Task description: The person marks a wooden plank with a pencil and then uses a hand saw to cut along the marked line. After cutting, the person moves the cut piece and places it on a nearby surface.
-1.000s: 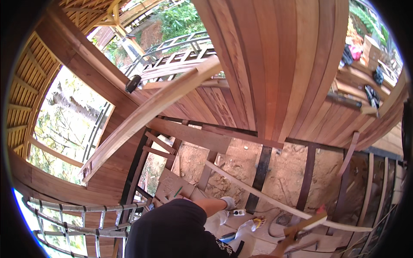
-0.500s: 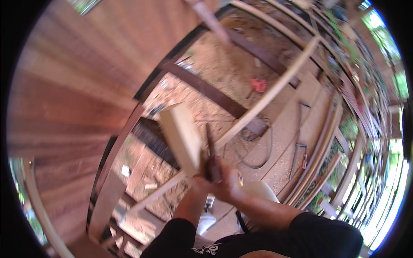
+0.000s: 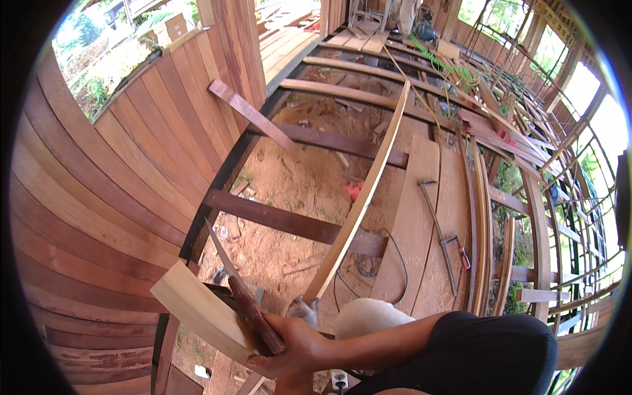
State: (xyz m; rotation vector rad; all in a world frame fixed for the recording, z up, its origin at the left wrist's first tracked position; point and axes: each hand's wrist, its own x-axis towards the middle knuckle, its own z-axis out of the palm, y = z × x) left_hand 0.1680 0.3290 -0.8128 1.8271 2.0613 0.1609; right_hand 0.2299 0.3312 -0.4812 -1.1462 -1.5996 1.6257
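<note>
My bare right hand (image 3: 289,345) grips a dark wooden piece (image 3: 253,309) together with a pale board (image 3: 191,303); a long, thin, pointed strip (image 3: 222,247) extends up from the dark piece. Behind that hand, my left forearm (image 3: 293,385) rises from the lower edge. A grey-gloved shape (image 3: 304,309), apparently my left hand, shows partly at the lower end of a long pale batten (image 3: 355,217); its fingers are unclear. My light-trousered knee (image 3: 368,316) is just right of it, and a white power socket (image 3: 339,380) is below.
Plank walls (image 3: 105,191) curve along the left. Dark joists (image 3: 289,217) span bare earth. Planks (image 3: 428,276) with metal clamps (image 3: 447,263) and a looping cable (image 3: 401,289) lie rightward, beside stacked timber and open framing (image 3: 579,197). Another person's legs (image 3: 403,16) show at the top.
My view has swung from the walls toward the long stretch of joists. The pale board, upright half a second ago, has moved down-left and tilted over with my right hand on it.
</note>
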